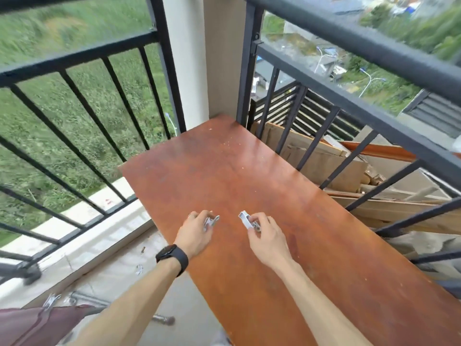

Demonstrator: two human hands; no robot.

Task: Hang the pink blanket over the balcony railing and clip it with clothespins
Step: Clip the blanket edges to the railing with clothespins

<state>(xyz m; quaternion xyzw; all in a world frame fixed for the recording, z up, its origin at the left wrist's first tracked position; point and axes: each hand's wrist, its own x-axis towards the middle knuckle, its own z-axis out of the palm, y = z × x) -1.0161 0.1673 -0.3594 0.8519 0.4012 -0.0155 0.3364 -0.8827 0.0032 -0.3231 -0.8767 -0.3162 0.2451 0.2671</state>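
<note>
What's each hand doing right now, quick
Left hand: closed on a small shiny metal clothespin.
Right hand: closed on a white-and-metal clothespin.

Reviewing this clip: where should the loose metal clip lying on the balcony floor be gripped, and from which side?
Judging from above: pinch the metal clip across its handle end, coming straight down. It lies flat on the bare floor, left of the wooden board; blur hides which end is which.
</note>
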